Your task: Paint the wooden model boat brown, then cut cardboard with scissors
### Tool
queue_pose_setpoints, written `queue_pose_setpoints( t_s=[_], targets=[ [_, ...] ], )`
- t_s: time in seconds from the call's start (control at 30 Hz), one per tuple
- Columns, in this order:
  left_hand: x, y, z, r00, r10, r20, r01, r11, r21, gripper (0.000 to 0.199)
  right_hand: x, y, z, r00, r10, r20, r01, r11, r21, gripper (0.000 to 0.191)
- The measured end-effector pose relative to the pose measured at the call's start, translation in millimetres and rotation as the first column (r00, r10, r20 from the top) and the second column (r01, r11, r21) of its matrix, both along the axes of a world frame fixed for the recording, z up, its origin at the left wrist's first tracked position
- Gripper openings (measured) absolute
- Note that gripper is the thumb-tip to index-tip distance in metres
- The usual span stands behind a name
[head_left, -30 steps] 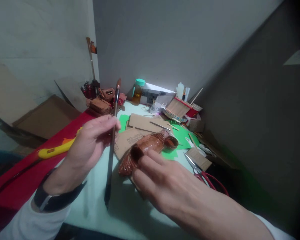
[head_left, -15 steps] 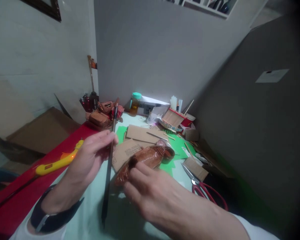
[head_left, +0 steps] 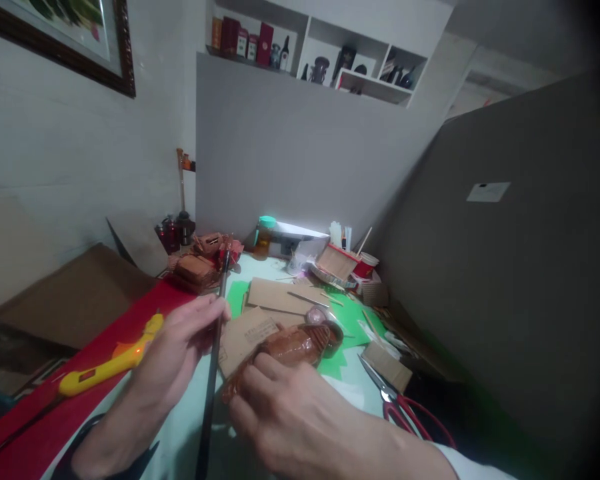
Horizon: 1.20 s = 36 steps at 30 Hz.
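The left hand [head_left: 183, 337] pinches 1 dark brush [head_left: 211, 380], its tip pointing away. The right hand [head_left: 290, 407], the nearer, is curled against the glossy brown piece [head_left: 293, 343]; how firmly, I cannot tell. This piece lies to the brush's right, long axis from near left to far right.

Head camera looks forward across the table [head_left: 258, 268].
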<state>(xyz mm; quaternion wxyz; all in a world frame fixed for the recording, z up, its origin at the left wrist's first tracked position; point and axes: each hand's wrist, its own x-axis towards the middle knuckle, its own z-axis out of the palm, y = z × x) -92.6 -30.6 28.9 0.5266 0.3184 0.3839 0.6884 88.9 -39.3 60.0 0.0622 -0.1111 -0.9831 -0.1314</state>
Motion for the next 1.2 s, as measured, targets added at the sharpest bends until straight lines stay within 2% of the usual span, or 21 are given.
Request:
queue_pose_setpoints(
  t_s=[0.1, 0.2, 0.47, 0.63, 0.77, 0.87, 1.03, 1.2],
  targets=[
    [0, 0, 0.1, 1.000, -0.022, 0.013, 0.022, 1.000, -0.002, 0.021, -3, 2, 1.3, 0.999, -0.033, 0.027, 0.034, 0.999, -0.023, 0.016],
    [0, -1, 1.2, 0.999, -0.033, 0.025, 0.033, 0.999, -0.009, 0.022, -7, 6, 3.5, 0.997, -0.055, 0.059, 0.058, 0.997, -0.058, 0.009],
    [-2, 0, 3.2, 1.000, 0.027, 0.006, -0.027, 1.000, 0.004, 0.014, -11, 7, 12.8, 0.992, -0.049, 0.112, 0.062, 0.992, -0.113, 0.010],
    [-4, 4, 1.1, 1.000, 0.017, -0.024, -0.016, 1.000, 0.027, 0.015, -10, 12, 8.4, 0.996, -0.050, 0.069, 0.058, 0.990, -0.130, 0.021],
    [-6, 4, -1.8, 0.999, 0.017, -0.033, -0.015, 0.999, 0.037, 0.013, -10, 17, 7.9, 0.994, -0.094, 0.064, 0.101, 0.988, -0.120, 0.019],
    [-8, 4, -2.2, 0.999, 0.010, -0.036, -0.008, 0.999, 0.051, 0.013, -10, 18, 19.1, 0.990, -0.117, 0.076, 0.127, 0.981, -0.148, 0.017],
    [-10, 4, -2.9, 0.999, -0.001, -0.041, 0.004, 0.997, 0.074, 0.013, -3, 14, 47.7, 0.980, -0.185, 0.071, 0.196, 0.956, -0.216, 0.008],
    [-9, 4, -1.4, 0.999, 0.001, -0.045, 0.003, 0.996, 0.085, 0.013, 3, 9, 57.6, 0.990, -0.143, 0.019, 0.141, 0.942, -0.304, 0.017]
  ],
)
